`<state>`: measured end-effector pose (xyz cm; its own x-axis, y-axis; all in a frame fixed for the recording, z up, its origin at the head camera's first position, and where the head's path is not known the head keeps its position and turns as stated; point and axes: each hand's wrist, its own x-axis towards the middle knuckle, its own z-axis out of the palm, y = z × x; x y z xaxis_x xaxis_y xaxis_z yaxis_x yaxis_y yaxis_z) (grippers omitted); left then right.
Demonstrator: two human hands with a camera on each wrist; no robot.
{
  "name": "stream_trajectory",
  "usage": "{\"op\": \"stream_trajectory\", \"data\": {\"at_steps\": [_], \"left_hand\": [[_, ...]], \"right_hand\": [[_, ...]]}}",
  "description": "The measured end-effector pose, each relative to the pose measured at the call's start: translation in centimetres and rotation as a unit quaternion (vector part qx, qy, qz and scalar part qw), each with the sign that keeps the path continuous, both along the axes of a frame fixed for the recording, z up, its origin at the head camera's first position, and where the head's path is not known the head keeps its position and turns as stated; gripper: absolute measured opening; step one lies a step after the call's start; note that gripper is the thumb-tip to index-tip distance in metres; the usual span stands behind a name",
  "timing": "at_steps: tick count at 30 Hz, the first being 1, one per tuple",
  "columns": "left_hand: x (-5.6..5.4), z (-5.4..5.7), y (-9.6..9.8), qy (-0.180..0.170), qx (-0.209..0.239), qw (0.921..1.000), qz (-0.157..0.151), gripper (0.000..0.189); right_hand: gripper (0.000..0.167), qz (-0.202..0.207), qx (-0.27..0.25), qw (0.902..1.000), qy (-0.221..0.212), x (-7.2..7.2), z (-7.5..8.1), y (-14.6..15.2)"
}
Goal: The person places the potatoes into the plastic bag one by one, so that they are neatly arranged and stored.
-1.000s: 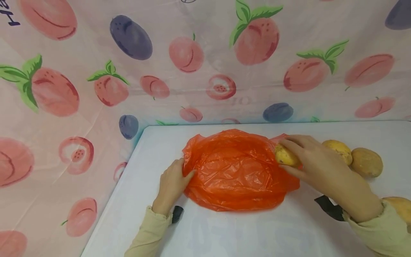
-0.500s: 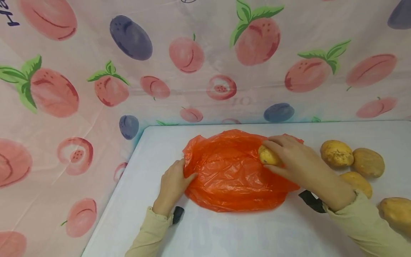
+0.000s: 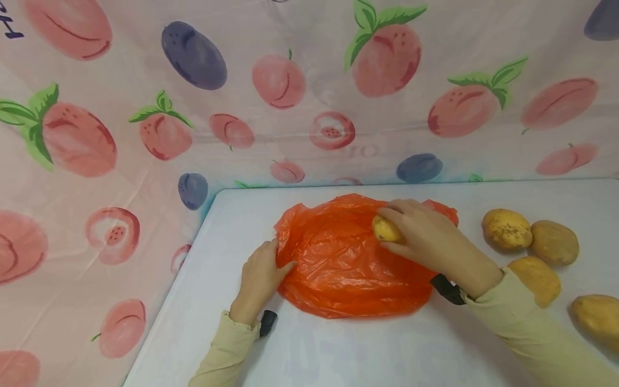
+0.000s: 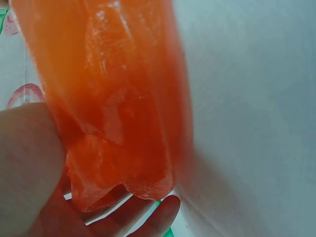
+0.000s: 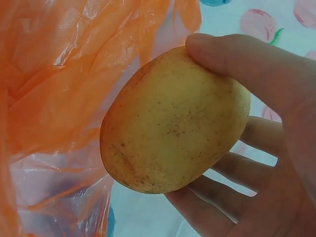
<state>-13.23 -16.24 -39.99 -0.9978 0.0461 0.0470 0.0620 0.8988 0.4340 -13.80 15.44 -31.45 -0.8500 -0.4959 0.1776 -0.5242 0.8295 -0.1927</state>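
An orange-red plastic bag [image 3: 343,269] lies spread with its mouth open in the middle of the table in the head view. My left hand [image 3: 261,279] grips its left rim, thumb on the inner side and fingers behind the film; the left wrist view shows the bag [image 4: 118,98] between thumb and fingers. Over the right part of the bag's opening, my right hand [image 3: 430,236] holds a yellow potato [image 3: 385,230]. In the right wrist view the thumb and fingers clasp this speckled potato [image 5: 173,123], with the film of the bag beside it.
Several more potatoes lie on the white table [image 3: 367,355] to the right: a yellow one [image 3: 506,230], a browner one [image 3: 554,243], one [image 3: 537,277] partly behind the right sleeve, and one [image 3: 598,320] near the right edge. A fruit-patterned cloth [image 3: 329,80] hangs behind.
My right hand has carried the potato leftward from the bag's right edge to over its opening. The potatoes behind the arm show more fully. My left hand has kept its place on the rim.
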Motion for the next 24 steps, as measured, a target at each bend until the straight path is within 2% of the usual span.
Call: {"op": "stream_trajectory", "data": {"at_steps": [7,14,24], "left_hand": [[0.0,0.0,0.0,-0.004,0.000,1.0000,-0.004,0.060],[0.0,0.0,-0.2,-0.005,-0.003,1.0000,-0.004,0.060],[-0.2,-0.2,-0.2,-0.014,-0.002,0.9999,-0.002,0.060]], "right_hand": [[0.053,0.012,0.015,0.9997,-0.014,-1.1,-0.1,-1.1],[0.052,0.029,0.013,0.9993,-0.021,-2.0,-0.9,-2.5],[0.038,0.038,0.016,0.9981,-0.045,-3.1,-1.9,-3.7]]}}
